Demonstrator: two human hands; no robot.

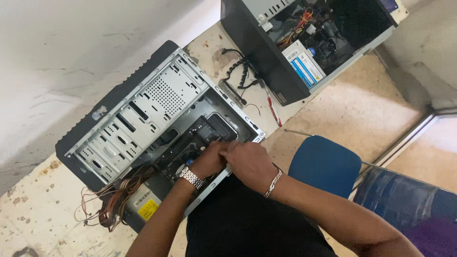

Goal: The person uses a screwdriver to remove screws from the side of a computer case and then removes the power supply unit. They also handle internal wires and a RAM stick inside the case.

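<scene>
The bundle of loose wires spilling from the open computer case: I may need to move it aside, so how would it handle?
The wire bundle probably feels floppy and light: thin strands sprawl in loose loops. It may snag, since it runs back toward the case.

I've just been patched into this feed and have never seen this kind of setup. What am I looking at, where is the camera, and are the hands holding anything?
The one picture comes from a camera on the person's head, looking down. Both bare hands work inside an open desktop computer case lying on a worn table. The left hand, with a wristwatch, and the right hand, with a bracelet, meet at the case's near edge; what they grip is hidden. A second open computer case lies farther back, a red-handled screwdriver between them, and a blue chair at the right.
</scene>
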